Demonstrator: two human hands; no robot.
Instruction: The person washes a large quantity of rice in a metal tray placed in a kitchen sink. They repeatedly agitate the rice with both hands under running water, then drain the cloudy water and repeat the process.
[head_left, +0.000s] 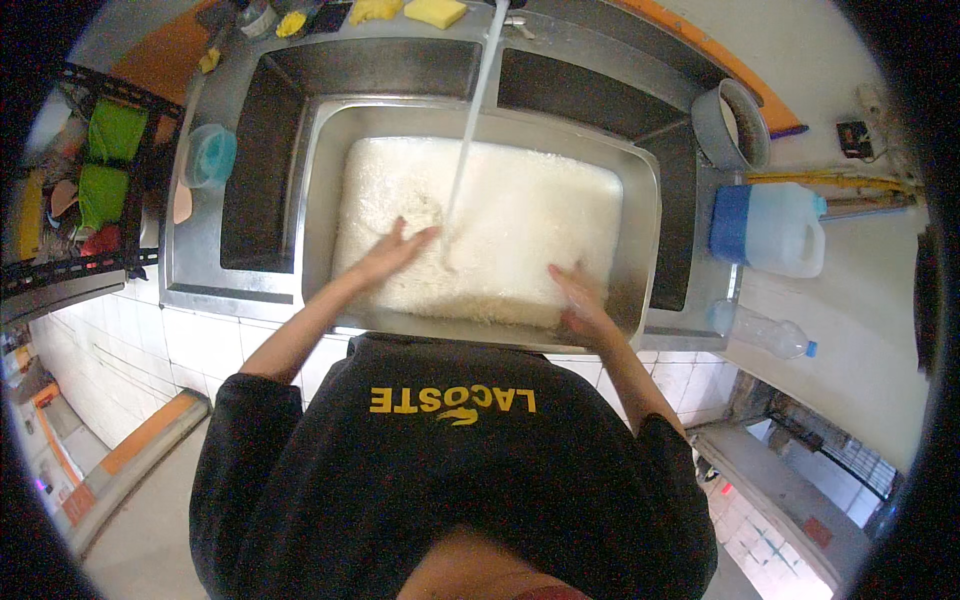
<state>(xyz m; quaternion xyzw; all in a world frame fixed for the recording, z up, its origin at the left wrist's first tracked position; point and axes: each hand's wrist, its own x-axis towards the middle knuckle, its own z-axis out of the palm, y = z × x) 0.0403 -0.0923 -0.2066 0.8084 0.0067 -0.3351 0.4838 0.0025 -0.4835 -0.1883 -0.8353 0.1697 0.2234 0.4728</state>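
A deep rectangular stainless steel pan (636, 225) sits over the sink in front of me. It holds cloudy white water (525, 195) with pale grains that look like rice (465, 304), seen best along the near side. A stream of water (470, 120) falls into the pan, left of its middle. Just left of that stream, my left hand (394, 251) is at the water surface, fingers spread and some tips hidden. My right hand (581, 300) dips in near the pan's right wall, thumb apart from the fingers, which are partly hidden by the cloudy water. Neither hand shows anything held.
Steel sink basins (259, 172) surround the pan. On the right stand a metal pot (731, 124), a jug of blue liquid (769, 229) and a clear plastic bottle (772, 334). A teal plastic container (210, 156) is at left; a yellow sponge (435, 12) lies behind.
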